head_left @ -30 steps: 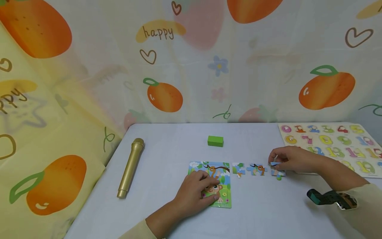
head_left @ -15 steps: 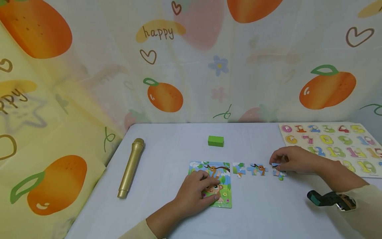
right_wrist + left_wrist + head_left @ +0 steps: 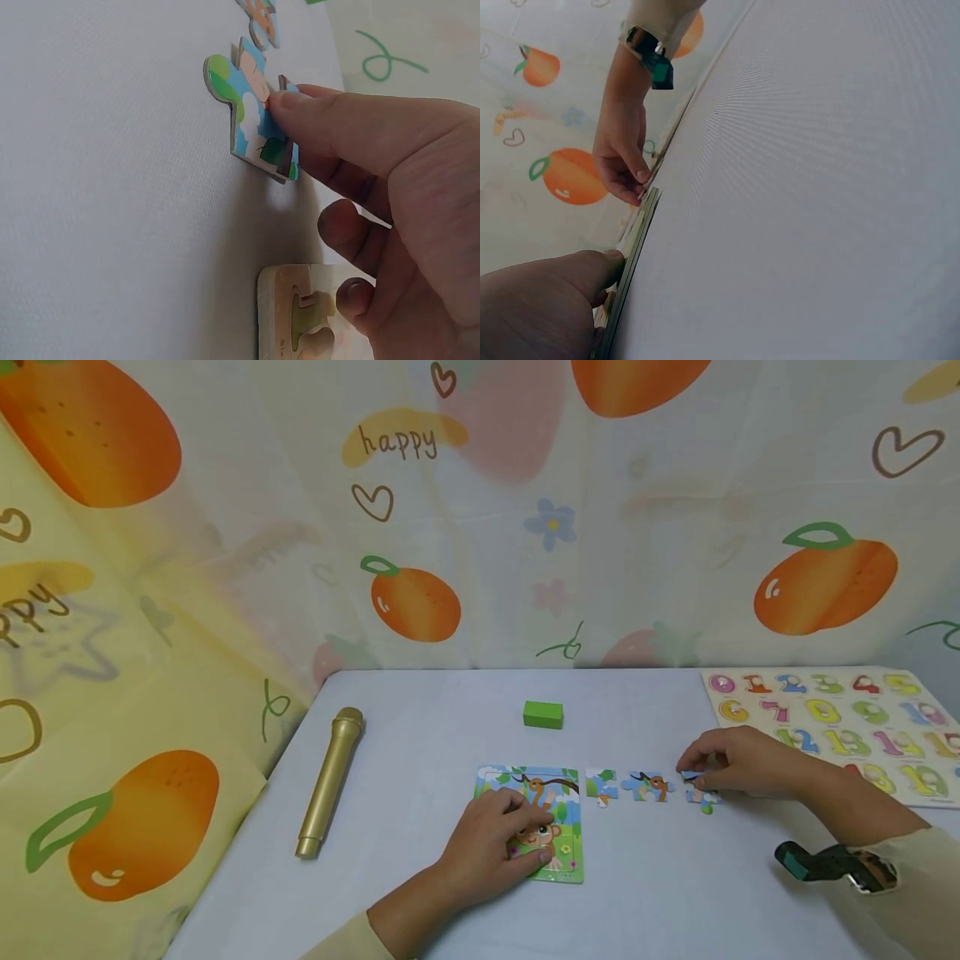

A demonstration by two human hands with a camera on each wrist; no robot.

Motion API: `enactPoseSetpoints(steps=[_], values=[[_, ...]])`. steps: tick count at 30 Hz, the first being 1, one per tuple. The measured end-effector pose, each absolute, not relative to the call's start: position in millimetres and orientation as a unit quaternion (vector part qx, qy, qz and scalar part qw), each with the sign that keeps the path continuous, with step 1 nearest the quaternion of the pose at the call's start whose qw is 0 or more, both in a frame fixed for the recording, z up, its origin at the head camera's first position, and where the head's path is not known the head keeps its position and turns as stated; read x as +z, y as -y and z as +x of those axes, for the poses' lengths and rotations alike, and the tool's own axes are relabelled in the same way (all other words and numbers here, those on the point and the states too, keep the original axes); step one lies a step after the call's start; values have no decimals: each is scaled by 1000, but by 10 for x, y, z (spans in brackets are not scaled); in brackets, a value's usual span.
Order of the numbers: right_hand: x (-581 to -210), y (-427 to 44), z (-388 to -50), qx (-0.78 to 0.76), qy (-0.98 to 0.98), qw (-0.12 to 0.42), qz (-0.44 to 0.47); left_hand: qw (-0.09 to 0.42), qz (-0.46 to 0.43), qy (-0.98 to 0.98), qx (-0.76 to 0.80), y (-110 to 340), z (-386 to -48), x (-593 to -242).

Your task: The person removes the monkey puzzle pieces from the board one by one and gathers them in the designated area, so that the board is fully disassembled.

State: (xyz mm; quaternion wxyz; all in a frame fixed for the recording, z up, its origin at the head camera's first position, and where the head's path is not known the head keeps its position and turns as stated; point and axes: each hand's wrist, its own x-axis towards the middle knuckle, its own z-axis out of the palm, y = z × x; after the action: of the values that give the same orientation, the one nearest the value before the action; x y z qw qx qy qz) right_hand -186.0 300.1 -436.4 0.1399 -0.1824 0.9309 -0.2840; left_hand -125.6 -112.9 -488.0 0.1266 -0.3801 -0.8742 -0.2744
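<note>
Puzzle piece [image 3: 251, 120] slightly farther right

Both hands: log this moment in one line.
left hand: on puzzle board | right hand: pinching puzzle piece | two loose pieces: between

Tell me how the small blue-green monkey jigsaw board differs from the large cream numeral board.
The jigsaw board is smaller than the numeral board. The jigsaw board shows one scene; the numeral board carries rows of separate numerals. The left hand rests on the jigsaw board; the right hand partly hides the numeral board in the head view. Both boards lie on the white table.
</note>
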Motion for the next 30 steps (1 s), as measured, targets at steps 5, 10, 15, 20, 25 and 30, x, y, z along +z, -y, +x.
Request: enactPoseSetpoints(steps=[5, 10, 15, 20, 25, 30], values=[[-4369, -3002, -1853, -289, -930, 143, -177, 119, -377, 877, -272, 1132, -1250, -4879], [-4357, -2998, -1846, -304, -926, 145, -170, 116, -375, 879, -272, 1133, -1240, -4870], [-4304, -2970, -1857, -318, -922, 130, -182, 115, -377, 879, -269, 1141, -1237, -4857], [-4274, -2899, -1862, -340, -912, 122, -196, 125, -378, 880, -260, 1151, -1212, -4842], [-4276, -2776, -1867, -363, -900, 126, -204, 135, -382, 873, -273, 1184, -1186, -4800], [-4257, -2614, -1886, -374, -893, 130, -214, 108, -339, 894, -271, 1281, -1183, -4733]])
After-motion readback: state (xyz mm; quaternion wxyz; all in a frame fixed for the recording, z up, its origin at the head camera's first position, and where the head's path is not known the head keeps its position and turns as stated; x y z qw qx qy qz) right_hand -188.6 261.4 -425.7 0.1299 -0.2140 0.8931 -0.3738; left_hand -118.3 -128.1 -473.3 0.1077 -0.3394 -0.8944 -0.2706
